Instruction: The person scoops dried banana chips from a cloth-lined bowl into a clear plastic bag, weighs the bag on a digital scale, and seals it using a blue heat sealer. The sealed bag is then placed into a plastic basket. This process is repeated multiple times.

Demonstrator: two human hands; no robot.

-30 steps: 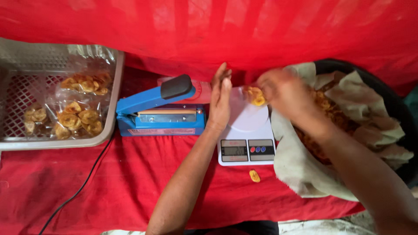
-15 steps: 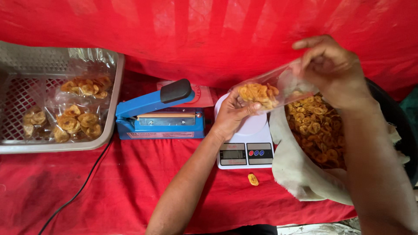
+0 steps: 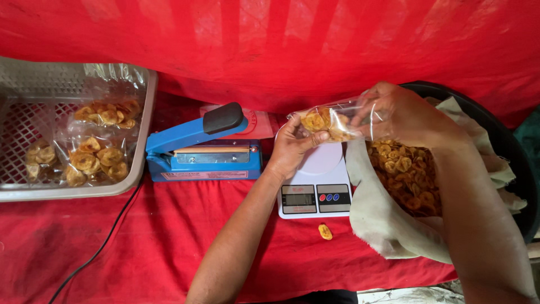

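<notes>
Banana chips in a clear plastic bag are held up in the air just above the white digital scale, between both hands. The left hand cups the bag's filled bottom end from beneath, fingers curled shut around it and thumb pressed along its side, so the weight of the chips rests in the palm. The right hand pinches the bag's open upper end, fingers closed over the crumpled plastic, which keeps the mouth gathered and the bag lying roughly level. The left forearm runs up from the lower middle of the view; the right forearm comes in from the lower right, crossing over a cloth-lined black basin heaped with loose chips.

Just left of the scale sits a blue heat sealer with its black handle raised, its cord trailing across the red cloth. Farther left, a grey plastic basket holds several filled bags. One stray chip lies on the cloth just in front of the scale.
</notes>
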